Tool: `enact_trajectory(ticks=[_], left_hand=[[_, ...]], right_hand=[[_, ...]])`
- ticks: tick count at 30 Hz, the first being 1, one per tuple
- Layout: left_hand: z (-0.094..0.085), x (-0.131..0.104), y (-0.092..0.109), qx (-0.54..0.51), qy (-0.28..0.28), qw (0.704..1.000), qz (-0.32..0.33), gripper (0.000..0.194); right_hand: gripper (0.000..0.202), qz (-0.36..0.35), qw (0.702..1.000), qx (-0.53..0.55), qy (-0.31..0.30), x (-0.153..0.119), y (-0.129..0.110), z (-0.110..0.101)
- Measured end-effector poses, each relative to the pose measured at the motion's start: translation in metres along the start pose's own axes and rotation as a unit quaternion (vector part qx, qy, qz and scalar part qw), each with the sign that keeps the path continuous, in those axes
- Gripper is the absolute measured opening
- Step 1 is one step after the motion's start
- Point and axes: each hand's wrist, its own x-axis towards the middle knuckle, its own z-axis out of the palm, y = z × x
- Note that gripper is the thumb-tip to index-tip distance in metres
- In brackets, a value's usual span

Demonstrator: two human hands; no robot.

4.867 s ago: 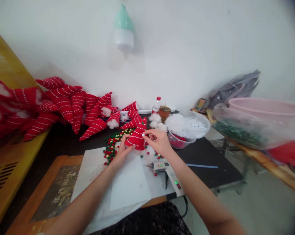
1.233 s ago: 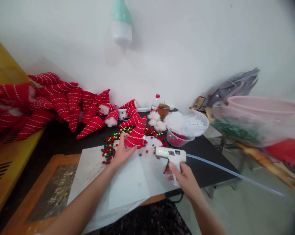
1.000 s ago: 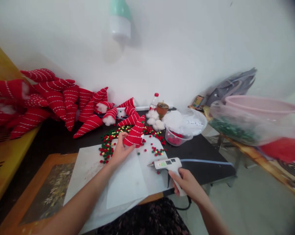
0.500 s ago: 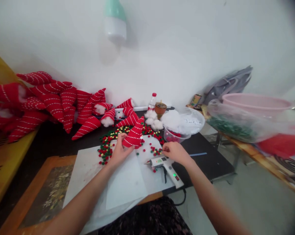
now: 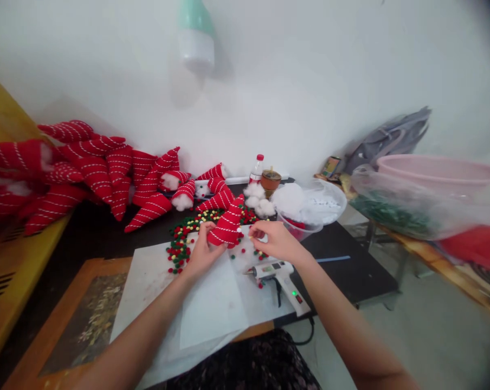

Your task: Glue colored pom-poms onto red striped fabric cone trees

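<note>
Left hand (image 5: 206, 252): curled on one red, white-stitched fabric cone (image 5: 226, 227), mid-worktop (image 5: 350, 284); right hand (image 5: 281, 242): pinched on a small pale piece (image 5: 251, 236), nearby. White glue gun (image 5: 284, 277): near front edge. I judge the step in hand as piece-to-cone alignment, calling for a steady cone.

Right hand (image 5: 275, 239) released glue gun (image 5: 283, 279), left it lying partly on white paper (image 5: 212, 303). Hand then shifted from pompoms (image 5: 260, 254) toward red cone (image 5: 227, 225), small yellowish bit (image 5: 251, 237) at fingertips.
</note>
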Motion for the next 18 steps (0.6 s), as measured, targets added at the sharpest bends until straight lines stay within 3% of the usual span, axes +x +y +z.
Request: enact_trajectory(ticks=[4,8,15,18], left_hand=[[0.000,0.000,-0.003,-0.002,-0.005,1.000,0.010,0.053],[0.000,0.000,-0.001,-0.012,-0.005,1.000,0.011,0.054],[0.001,-0.002,0.003,0.009,-0.012,0.999,0.029,0.050],[0.002,-0.001,0.001,0.001,-0.008,1.000,0.026,0.050]], right_hand=[[0.013,-0.103,0.992,-0.034,0.064,0.019,-0.021,0.017],[0.014,-0.154,0.978,-0.123,0.069,0.032,-0.025,0.029],[0.027,-0.176,0.973,-0.143,0.047,0.030,-0.018,0.034],[0.028,-0.156,0.980,-0.086,0.088,0.029,-0.016,0.024]])
